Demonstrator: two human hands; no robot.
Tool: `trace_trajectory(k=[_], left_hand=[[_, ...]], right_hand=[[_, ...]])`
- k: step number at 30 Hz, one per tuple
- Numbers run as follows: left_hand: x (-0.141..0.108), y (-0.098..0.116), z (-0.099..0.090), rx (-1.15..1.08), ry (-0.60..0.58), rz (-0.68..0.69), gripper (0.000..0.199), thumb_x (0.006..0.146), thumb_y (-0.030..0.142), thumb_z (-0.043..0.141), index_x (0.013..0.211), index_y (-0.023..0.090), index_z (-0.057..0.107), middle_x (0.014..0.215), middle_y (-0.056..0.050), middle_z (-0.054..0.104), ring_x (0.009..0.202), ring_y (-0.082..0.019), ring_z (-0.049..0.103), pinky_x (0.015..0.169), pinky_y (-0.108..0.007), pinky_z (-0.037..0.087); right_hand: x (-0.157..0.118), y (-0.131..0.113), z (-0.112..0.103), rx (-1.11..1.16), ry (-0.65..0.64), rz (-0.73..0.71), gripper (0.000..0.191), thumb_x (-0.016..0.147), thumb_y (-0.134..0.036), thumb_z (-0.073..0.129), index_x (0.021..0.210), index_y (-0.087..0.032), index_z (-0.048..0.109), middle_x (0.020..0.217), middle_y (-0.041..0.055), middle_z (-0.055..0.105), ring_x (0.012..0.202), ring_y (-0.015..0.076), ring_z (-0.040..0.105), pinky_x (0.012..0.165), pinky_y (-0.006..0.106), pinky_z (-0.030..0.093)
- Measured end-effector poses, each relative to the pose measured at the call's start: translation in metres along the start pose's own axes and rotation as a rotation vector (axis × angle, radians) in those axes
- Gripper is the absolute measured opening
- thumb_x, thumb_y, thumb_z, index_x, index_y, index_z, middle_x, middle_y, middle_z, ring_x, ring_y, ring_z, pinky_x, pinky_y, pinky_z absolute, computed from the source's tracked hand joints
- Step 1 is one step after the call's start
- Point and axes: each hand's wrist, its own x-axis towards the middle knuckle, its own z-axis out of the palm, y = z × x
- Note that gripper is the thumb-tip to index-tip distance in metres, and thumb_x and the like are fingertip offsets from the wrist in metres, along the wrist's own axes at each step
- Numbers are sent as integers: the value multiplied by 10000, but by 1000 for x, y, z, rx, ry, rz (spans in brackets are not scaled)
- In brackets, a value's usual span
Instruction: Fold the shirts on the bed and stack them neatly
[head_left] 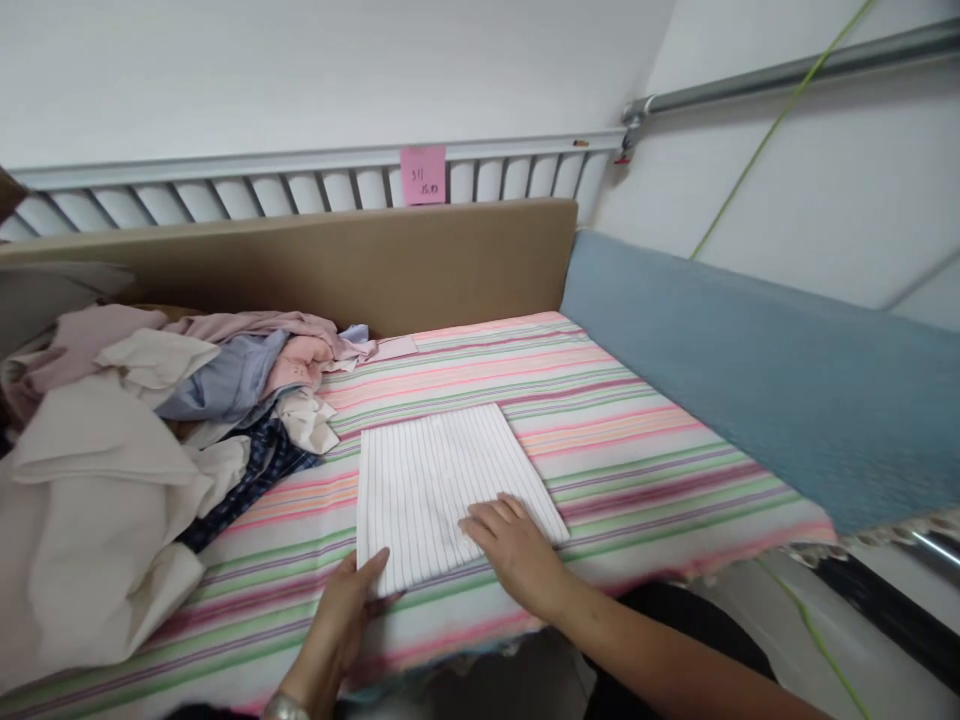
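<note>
A folded white cloth with thin dark stripes (pixel 431 480) lies flat on the colourful striped cover (pixel 645 500). My left hand (pixel 349 600) grips its near left corner, thumb on top and fingers beneath the edge. Across the cloth's near right part, my right hand (pixel 517 550) rests palm down with its fingers extended on the surface. A watch (pixel 285 706) is on my left wrist.
Rumpled clothes (pixel 105 470) in cream, pink and blue are heaped at the left. A brown board (pixel 360 260) stands behind, under a pink note (pixel 423 176) on the radiator (pixel 277 194). A blue padded panel (pixel 750 370) borders the right side.
</note>
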Motion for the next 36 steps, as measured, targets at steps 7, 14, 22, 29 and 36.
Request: trace_trajectory(k=[7, 14, 22, 29, 36], left_hand=[[-2, -6, 7, 33, 2, 14, 330, 673, 226, 706, 978, 135, 617, 979, -120, 698, 745, -191, 662, 630, -309, 554], [14, -10, -21, 621, 178, 329, 444, 668, 411, 639, 976, 94, 594, 875, -149, 689, 804, -304, 655, 687, -446, 546], [12, 6, 53, 1398, 346, 1165, 478, 881, 385, 385, 1323, 209, 428, 1416, -100, 418, 1346, -299, 284, 1070, -558, 260], [47, -19, 35, 1549, 394, 961, 540, 902, 453, 297, 1396, 235, 296, 1490, -132, 258, 1379, -315, 189, 1037, -607, 245], [56, -18, 21, 1362, 275, 918, 558, 864, 477, 377, 1379, 266, 337, 1493, -116, 260, 1390, -307, 151, 1065, -615, 157]], right_hand=[[-18, 31, -19, -13, 5, 60, 192, 861, -137, 481, 906, -237, 638, 846, 29, 626, 850, 175, 493, 1009, 429, 241], [-35, 30, -28, 262, -119, 237, 256, 800, -217, 562, 1027, -276, 665, 1047, 39, 661, 983, 199, 552, 918, 364, 380], [19, 39, -8, 178, -17, 358, 463, 875, -454, 448, 1299, -273, 492, 1457, 93, 334, 1353, 282, 259, 1076, 517, 214], [20, 33, 42, 131, -59, 308, 517, 898, -473, 399, 1391, -337, 326, 1510, 57, 202, 1391, 257, 140, 1106, 500, 138], [18, 33, 31, 234, -35, 314, 497, 895, -465, 410, 1367, -313, 378, 1496, 65, 255, 1378, 247, 196, 1096, 484, 201]])
